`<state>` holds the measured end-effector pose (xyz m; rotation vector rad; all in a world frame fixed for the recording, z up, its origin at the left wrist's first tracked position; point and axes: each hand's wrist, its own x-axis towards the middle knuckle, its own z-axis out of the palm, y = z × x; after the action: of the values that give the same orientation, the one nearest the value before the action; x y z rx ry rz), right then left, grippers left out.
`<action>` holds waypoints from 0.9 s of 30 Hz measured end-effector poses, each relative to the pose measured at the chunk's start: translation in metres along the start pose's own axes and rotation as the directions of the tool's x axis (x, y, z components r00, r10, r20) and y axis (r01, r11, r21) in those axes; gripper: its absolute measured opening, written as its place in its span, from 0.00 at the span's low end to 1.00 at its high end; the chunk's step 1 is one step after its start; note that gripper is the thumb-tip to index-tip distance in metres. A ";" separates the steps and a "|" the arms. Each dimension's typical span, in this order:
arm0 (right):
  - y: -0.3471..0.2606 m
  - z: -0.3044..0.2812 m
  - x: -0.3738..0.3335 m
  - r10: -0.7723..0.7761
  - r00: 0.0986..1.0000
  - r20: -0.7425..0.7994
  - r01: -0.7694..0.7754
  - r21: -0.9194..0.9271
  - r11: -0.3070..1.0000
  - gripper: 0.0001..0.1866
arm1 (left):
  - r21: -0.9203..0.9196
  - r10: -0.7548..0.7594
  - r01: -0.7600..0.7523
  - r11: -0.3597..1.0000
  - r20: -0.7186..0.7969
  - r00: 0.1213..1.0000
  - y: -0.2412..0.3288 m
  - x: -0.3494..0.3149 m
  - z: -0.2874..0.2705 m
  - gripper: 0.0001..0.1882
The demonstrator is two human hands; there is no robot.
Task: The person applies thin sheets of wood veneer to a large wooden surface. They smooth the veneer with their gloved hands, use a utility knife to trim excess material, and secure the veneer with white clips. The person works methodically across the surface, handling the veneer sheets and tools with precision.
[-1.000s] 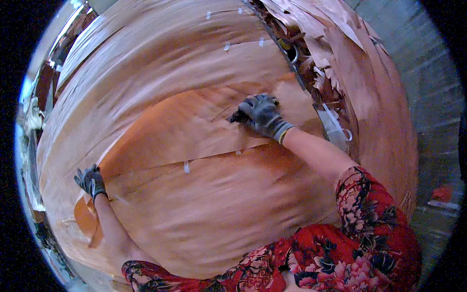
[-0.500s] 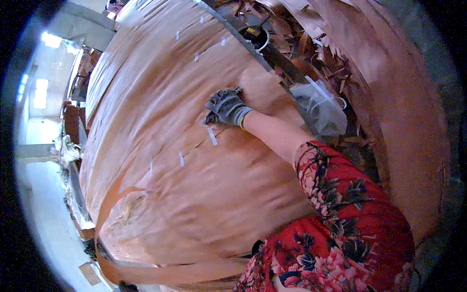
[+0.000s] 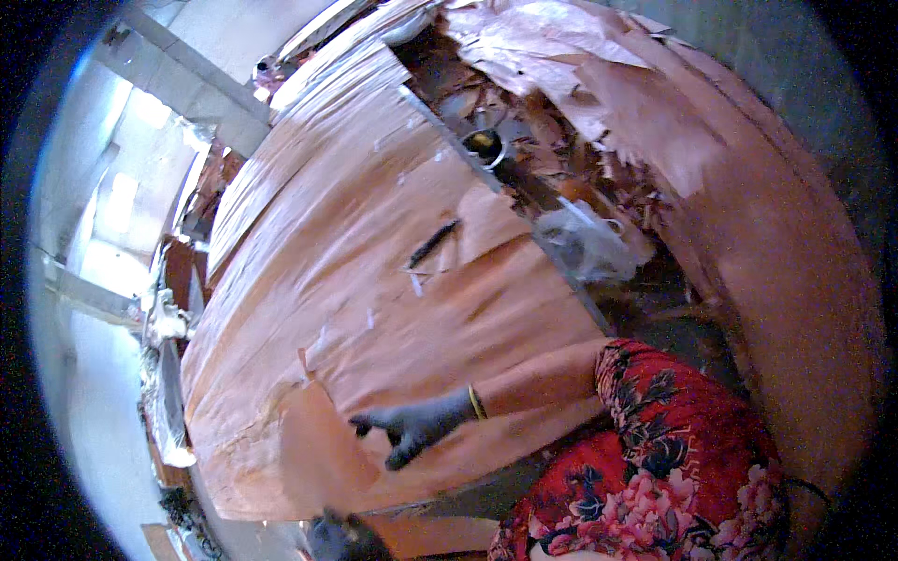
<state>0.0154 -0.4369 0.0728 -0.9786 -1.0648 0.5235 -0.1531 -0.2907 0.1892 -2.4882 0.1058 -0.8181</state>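
Observation:
A broad stack of tan wood veneer sheets [image 3: 486,299] fills the middle, with short pale tape strips [image 3: 416,284] along a seam. My right hand [image 3: 416,435], in a dark grey glove, is over the near part of the top sheet, thumb and fingers apart, holding nothing. Just left of its fingertips is a loose veneer strip [image 3: 323,444], bent over the sheet. At the lower edge my left hand [image 3: 344,537], in a dark glove, is beside the stack's near edge; its fingers are blurred and partly cut off. A slim dark tool, perhaps a knife [image 3: 433,243], lies farther up the sheet.
Right of the stack are veneer scraps [image 3: 524,140], a round dark container with a pale rim [image 3: 485,146] and a clear plastic bag [image 3: 589,245]. A second large veneer pile [image 3: 786,252] rises beyond. Along the left stands a pale wall [image 3: 94,393].
My right hand has let go of the slim dark tool and come back toward me. The looped veneer strip at the near left now lies over the sheet; my left hand has come farther into view.

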 end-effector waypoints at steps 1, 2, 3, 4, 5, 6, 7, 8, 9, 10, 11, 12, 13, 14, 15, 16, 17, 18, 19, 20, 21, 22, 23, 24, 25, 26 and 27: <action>-0.018 0.021 -0.012 0.003 0.998 -0.067 0.001 0.065 0.998 0.42 | -0.007 0.077 -0.076 0.997 0.034 0.996 0.010 -0.006 0.002 0.16; -0.030 0.039 -0.024 0.020 0.990 -0.142 -0.001 0.131 0.991 0.41 | -0.103 0.295 -0.279 0.955 0.213 0.931 0.013 -0.003 0.008 0.14; -0.036 0.050 -0.037 0.035 0.974 -0.225 0.011 0.196 0.981 0.40 | -0.168 0.171 -0.165 0.972 0.024 0.985 0.037 -0.009 0.007 0.14; -0.033 0.051 -0.063 0.148 0.939 -0.312 -0.114 0.124 0.986 0.37 | -0.314 0.014 -0.064 0.947 -0.160 0.987 0.085 0.000 -0.002 0.15; -0.037 0.057 -0.076 0.228 0.888 -0.398 -0.213 0.083 0.974 0.35 | -0.399 0.018 -0.077 0.914 -0.149 0.989 0.095 -0.001 -0.007 0.15; -0.035 0.060 -0.091 0.294 0.832 -0.470 -0.301 0.061 0.951 0.33 | -0.462 0.025 -0.085 0.883 -0.135 0.991 0.106 -0.003 -0.009 0.16; -0.031 0.065 -0.111 0.310 0.774 -0.552 -0.272 0.152 0.950 0.21 | -0.517 0.039 -0.101 0.850 -0.130 0.991 0.119 -0.004 -0.016 0.16; -0.040 0.065 -0.126 0.349 0.711 -0.611 -0.292 0.196 0.936 0.20 | -0.522 0.105 -0.180 0.834 -0.169 0.980 0.130 -0.002 -0.024 0.16; -0.048 0.064 -0.140 0.390 0.649 -0.653 -0.302 0.250 0.920 0.19 | -0.515 0.168 -0.251 0.820 -0.204 0.965 0.140 0.000 -0.033 0.17; -0.056 0.061 -0.153 0.430 0.600 -0.674 -0.302 0.307 0.903 0.18 | -0.491 0.224 -0.312 0.813 -0.232 0.947 0.148 0.001 -0.044 0.17; -0.066 0.054 -0.170 0.425 0.563 -0.709 -0.274 0.325 0.905 0.13 | -0.511 0.221 -0.325 0.795 -0.255 0.941 0.157 -0.001 -0.057 0.18; -0.071 0.013 -0.194 0.333 0.554 -0.763 -0.209 0.260 0.943 0.12 | -0.529 0.189 -0.328 0.783 -0.301 0.935 0.187 0.011 -0.053 0.18; -0.077 0.004 -0.218 0.256 0.519 -0.815 -0.133 0.218 0.967 0.12 | -0.551 0.185 -0.346 0.759 -0.327 0.927 0.196 0.006 -0.063 0.19; -0.085 -0.008 -0.246 0.178 0.479 -0.860 -0.064 0.168 0.984 0.11 | -0.615 0.183 -0.356 0.704 -0.328 0.927 0.203 -0.002 -0.069 0.19; -0.101 -0.020 -0.278 0.164 0.468 -0.868 0.015 0.193 0.981 0.10 | -0.608 0.133 -0.335 0.719 -0.353 0.926 0.209 -0.009 -0.080 0.19; -0.119 -0.034 -0.307 0.158 0.470 -0.868 0.097 0.229 0.969 0.09 | -0.595 0.083 -0.303 0.745 -0.368 0.926 0.213 -0.012 -0.089 0.18; -0.137 -0.045 -0.337 0.146 0.451 -0.880 0.157 0.239 0.958 0.09 | -0.604 0.073 -0.291 0.742 -0.358 0.931 0.218 -0.012 -0.095 0.18; -0.161 -0.048 -0.378 0.121 0.391 -0.913 0.187 0.207 0.960 0.09 | -0.621 0.053 -0.272 0.735 -0.347 0.936 0.224 -0.011 -0.102 0.17; -0.181 -0.055 -0.417 0.108 0.322 -0.941 0.213 0.183 0.960 0.09 | -0.630 0.029 -0.243 0.738 -0.330 0.943 0.231 -0.011 -0.110 0.17; -0.200 -0.060 -0.465 0.089 0.224 -0.971 0.227 0.141 0.964 0.10 | -0.615 0.029 -0.218 0.758 -0.302 0.953 0.241 -0.010 -0.114 0.16; -0.212 -0.065 -0.513 0.068 0.125 -0.990 0.230 0.095 0.969 0.10 | -0.590 0.024 -0.187 0.786 -0.273 0.962 0.249 -0.010 -0.112 0.15; -0.227 -0.069 -0.569 0.040 -0.011 -0.999 0.212 0.037 0.977 0.10 | -0.568 0.017 -0.157 0.808 -0.243 0.970 0.261 -0.009 -0.113 0.15; -0.246 -0.070 -0.631 -0.003 -0.174 -0.985 0.168 -0.033 0.985 0.11 | -0.603 -0.026 -0.114 0.790 -0.219 0.975 0.279 -0.007 -0.111 0.14; -0.262 -0.061 -0.701 -0.064 -0.352 -0.934 0.089 -0.101 0.991 0.11 | -0.655 -0.003 -0.127 0.745 -0.194 0.981 0.296 -0.004 -0.101 0.15; -0.279 -0.051 -0.768 -0.144 -0.517 -0.844 -0.013 -0.161 0.987 0.12 | -0.703 0.020 -0.135 0.698 -0.170 0.985 0.312 -0.001 -0.085 0.15; -0.287 -0.044 -0.830 -0.201 -0.631 -0.750 -0.124 -0.158 0.980 0.12 | -0.735 0.034 -0.108 0.669 -0.115 0.993 0.327 -0.008 -0.075 0.16; -0.295 -0.021 -0.893 -0.280 -0.723 -0.632 -0.262 -0.123 0.957 0.13 | -0.724 0.045 -0.116 0.680 -0.117 0.992 0.350 -0.002 -0.082 0.16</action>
<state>-0.3696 -1.2762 -0.1061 -1.0759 1.0572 -0.9362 -0.1725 -0.6290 0.0709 -3.1520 0.7053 -0.9872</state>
